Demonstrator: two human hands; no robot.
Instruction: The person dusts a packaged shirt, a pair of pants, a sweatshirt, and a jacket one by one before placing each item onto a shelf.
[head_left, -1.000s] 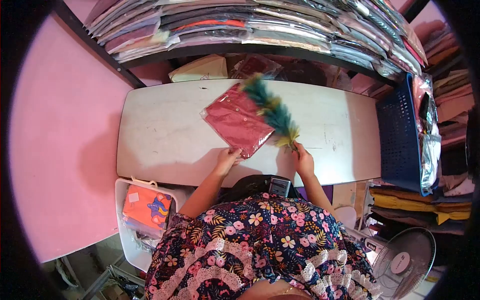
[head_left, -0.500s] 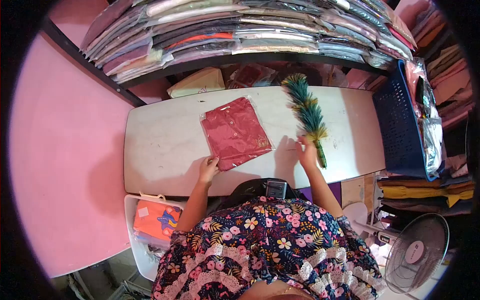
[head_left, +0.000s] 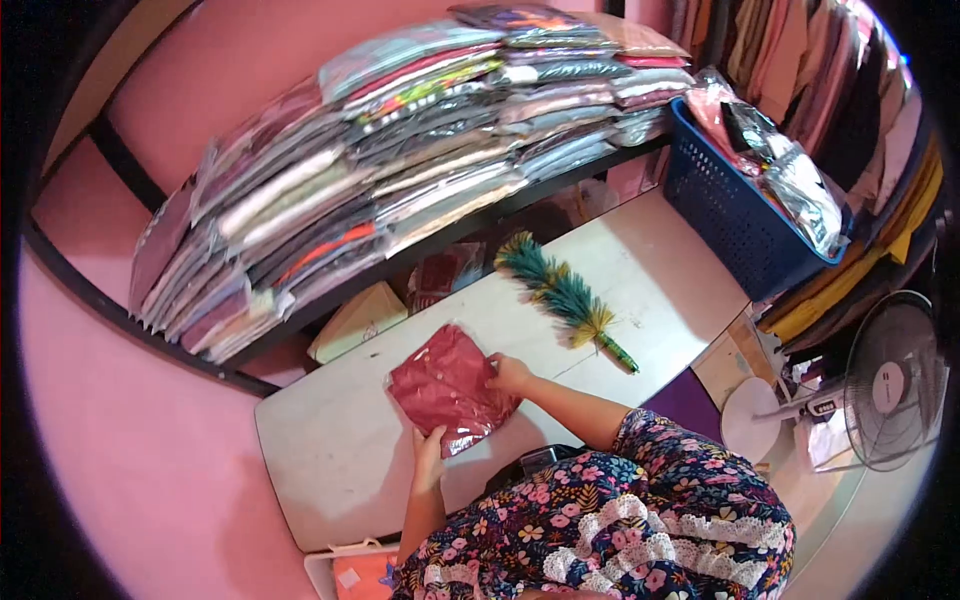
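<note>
A red garment in a clear plastic bag (head_left: 448, 385) lies on the white table (head_left: 330, 440), held at two sides. My left hand (head_left: 430, 450) grips its near lower edge, thumb on top. At its right edge, my right hand (head_left: 507, 374) has its fingers closed on the bag. To the right of the bag, a green and yellow feather duster (head_left: 560, 295) rests on the tabletop, apart from both hands, its handle pointing toward the near right.
Stacks of bagged clothes (head_left: 400, 150) fill the shelf behind the table. A blue basket (head_left: 735, 215) with bagged items stands at the right. Beyond are hanging clothes (head_left: 780, 60) and a fan (head_left: 890, 385). A white bin (head_left: 322, 575) sits at the lower left.
My right hand has moved from beside the duster's handle to the bag's right edge and taken hold. The view has turned and shifted. My left hand still holds the bag.
</note>
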